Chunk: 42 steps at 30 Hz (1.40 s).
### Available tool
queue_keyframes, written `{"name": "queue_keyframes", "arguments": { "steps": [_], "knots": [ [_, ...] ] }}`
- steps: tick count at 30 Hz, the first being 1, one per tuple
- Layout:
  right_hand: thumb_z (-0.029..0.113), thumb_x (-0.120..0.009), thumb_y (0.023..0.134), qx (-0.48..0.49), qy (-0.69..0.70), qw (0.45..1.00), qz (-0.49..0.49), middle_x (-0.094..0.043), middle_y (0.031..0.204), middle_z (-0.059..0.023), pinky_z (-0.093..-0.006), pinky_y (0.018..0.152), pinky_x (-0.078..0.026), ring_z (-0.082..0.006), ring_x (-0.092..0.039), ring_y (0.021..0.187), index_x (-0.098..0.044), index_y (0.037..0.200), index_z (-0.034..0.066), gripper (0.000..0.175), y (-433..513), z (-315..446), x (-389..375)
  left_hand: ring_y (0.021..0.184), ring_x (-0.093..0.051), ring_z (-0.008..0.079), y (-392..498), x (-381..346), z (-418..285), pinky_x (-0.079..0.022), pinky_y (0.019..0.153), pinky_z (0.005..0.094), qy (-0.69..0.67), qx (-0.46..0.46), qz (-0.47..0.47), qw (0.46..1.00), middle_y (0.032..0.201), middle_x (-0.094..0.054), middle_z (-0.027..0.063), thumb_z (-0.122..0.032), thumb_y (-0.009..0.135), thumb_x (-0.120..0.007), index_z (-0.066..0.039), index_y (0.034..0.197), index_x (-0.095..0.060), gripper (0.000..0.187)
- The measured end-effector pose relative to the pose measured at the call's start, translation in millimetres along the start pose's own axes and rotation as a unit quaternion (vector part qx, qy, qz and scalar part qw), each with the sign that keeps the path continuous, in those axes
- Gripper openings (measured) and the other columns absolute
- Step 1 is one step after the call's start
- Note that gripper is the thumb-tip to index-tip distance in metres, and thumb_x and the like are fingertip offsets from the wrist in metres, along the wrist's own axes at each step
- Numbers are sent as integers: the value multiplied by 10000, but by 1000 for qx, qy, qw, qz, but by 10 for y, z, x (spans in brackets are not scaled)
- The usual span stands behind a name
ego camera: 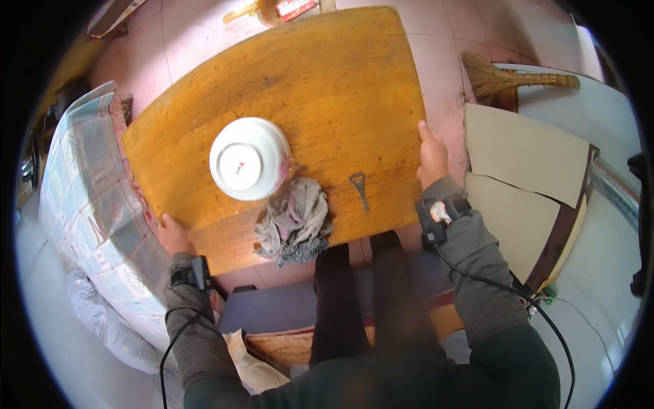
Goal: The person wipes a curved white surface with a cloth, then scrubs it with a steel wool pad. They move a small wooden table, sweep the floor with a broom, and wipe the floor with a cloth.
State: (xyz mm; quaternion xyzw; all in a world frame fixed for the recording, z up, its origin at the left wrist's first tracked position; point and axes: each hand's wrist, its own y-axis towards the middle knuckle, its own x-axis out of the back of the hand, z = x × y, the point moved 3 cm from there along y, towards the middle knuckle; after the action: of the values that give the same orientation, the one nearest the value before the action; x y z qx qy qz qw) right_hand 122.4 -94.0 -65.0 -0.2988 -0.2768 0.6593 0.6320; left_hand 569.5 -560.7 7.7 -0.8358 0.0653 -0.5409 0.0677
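Before me is a wooden tabletop [347,87] with worn yellow-brown varnish. My left hand [175,236] grips its left edge near the front corner, and my right hand [434,155] grips the right edge; the fingers underneath are hidden. A white bowl [273,148] lies upside down left of the middle, its foot ring facing up. Just in front of the bowl is a crumpled grey rag [301,209], with a dark scouring pad [304,251] against it at the table's front edge. A metal bottle opener [360,190] rests flat to the right of the rag.
A patterned cloth [97,189] covers something close on the left. Pale boards [526,138] stand at the right, with a straw hand broom [516,79] behind them. Beyond the table, a red-and-white packet [295,8] is near the tiled floor [199,30]. Cables hang from both wrists.
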Motion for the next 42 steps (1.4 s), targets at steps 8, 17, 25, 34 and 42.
{"name": "queue_keyframes", "arguments": {
  "steps": [8,17,25,34,42],
  "knots": [
    [324,-640,999,154,-260,935,-185,-645,1209,-165,-440,1060,-419,-319,-558,1219,-585,1324,-31,485,-408,209,-30,1408,-361,427,-2492,-426,-1232,-219,1204,534,12,-435,295,851,1559,-376,232,-382,824,-806,-86,1523,-438,844],
    [250,-792,818,351,-566,743,67,-646,966,-94,-444,811,-481,-314,-612,928,-681,983,114,241,-1527,-390,-147,1429,-309,464,-2895,-610,-1471,-195,1164,657,133,-430,227,864,1563,-328,245,-395,708,-867,-101,1537,-404,994],
    [153,-724,860,334,-571,741,111,-626,916,-120,-462,769,-509,-352,-629,881,-619,981,109,166,-1506,-624,-166,1360,-411,434,-3157,-368,-1090,-355,1138,505,156,-451,215,852,1490,-404,243,-78,776,-785,-65,1477,-485,762],
    [72,-675,877,357,-539,754,118,-608,961,-170,-483,783,-510,-388,-601,908,-595,1075,63,213,-1449,-575,-28,1007,-618,358,-3071,-238,-1291,-513,890,426,69,-499,218,836,1126,-643,148,74,797,-676,-35,1141,-693,361],
    [85,-678,881,319,-510,794,91,-606,959,-168,-491,795,-493,-399,-587,914,-604,1103,72,234,-1422,-629,-34,846,-620,286,-3337,-32,-1829,-499,760,352,-68,-434,362,822,913,-648,115,109,780,-687,-34,951,-694,224]
  ]
}}
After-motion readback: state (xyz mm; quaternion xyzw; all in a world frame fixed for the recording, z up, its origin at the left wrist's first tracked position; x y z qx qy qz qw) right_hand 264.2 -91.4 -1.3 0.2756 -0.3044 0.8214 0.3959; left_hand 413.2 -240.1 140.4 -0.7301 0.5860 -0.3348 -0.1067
